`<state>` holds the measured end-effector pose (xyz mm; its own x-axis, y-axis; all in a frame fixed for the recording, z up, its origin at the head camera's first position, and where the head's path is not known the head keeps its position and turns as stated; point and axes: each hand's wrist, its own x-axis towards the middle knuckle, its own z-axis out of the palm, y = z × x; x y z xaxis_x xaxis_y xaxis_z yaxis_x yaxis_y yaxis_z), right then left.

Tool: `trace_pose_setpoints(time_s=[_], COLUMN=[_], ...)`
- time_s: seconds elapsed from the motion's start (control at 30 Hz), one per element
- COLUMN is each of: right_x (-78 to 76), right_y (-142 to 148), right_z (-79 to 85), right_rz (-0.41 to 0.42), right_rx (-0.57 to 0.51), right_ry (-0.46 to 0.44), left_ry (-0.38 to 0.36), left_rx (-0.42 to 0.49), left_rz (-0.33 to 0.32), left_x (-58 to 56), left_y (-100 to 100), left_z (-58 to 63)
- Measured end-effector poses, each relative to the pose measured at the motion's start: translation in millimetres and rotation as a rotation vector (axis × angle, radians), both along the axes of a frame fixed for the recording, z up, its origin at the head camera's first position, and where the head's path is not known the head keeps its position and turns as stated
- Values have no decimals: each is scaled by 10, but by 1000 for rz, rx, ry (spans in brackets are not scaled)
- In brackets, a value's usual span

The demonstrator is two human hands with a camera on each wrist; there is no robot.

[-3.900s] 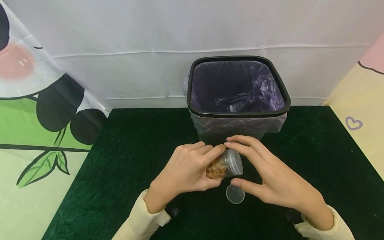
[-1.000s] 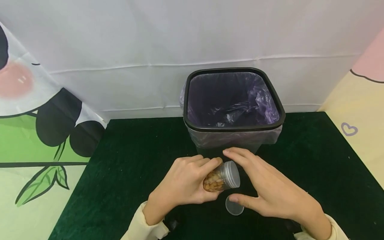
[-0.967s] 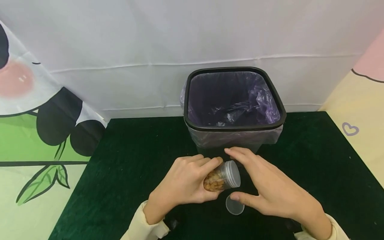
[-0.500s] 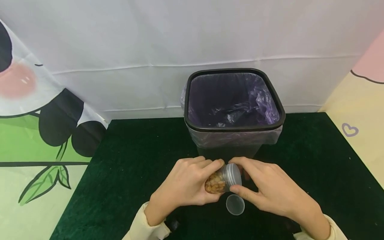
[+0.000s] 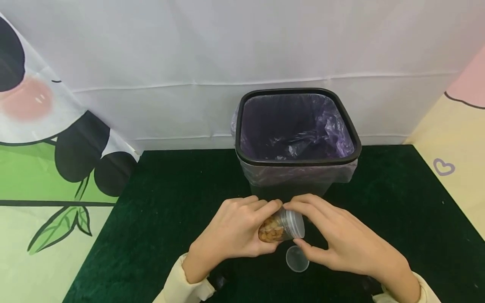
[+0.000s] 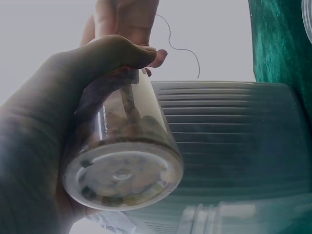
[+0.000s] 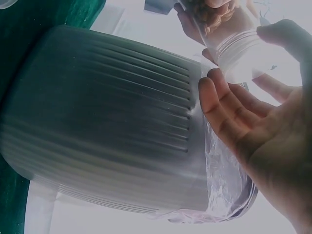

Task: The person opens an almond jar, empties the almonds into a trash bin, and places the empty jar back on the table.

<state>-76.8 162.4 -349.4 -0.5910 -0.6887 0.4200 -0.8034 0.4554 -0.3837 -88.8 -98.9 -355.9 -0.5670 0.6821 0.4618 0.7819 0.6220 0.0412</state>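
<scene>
My left hand grips a small clear jar of golden-brown, nut-like pieces, tilted with its lid end to the right. The left wrist view shows the round base of the jar, the thumb across its side. A translucent screw lid sits on the jar. My right hand has its thumb at the lid's near edge and its index finger at the far edge. In the right wrist view the other fingers stretch out below the lid. A clear round disc lies on the green cloth under the jar.
Behind the hands stands a waste bin with a black rim and a purple-tinted bag liner. Dark green cloth covers the table. A white sheet hangs at the back, printed panels at both sides.
One second ago my right hand stood apart from the lid; half a second ago it closed around it. Now its fingers reach farther left along the lid. The left hand has hardly moved.
</scene>
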Motion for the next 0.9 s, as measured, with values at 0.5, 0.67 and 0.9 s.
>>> trace_pose_setpoints(time_s=[0.5, 0.67, 0.9], right_x=[-10, 10, 14], right_y=[-49, -49, -34], right_z=[-50, -12, -49], right_rz=[-3, -94, -178], right_rx=[23, 56, 38], right_ry=[0, -112, -182], left_ry=[-8, -14, -29], left_rx=[6, -4, -1], left_rz=[7, 14, 12], left_x=[-31, -32, -31], left_y=[-30, -21, -17], left_z=[-42, -44, -55])
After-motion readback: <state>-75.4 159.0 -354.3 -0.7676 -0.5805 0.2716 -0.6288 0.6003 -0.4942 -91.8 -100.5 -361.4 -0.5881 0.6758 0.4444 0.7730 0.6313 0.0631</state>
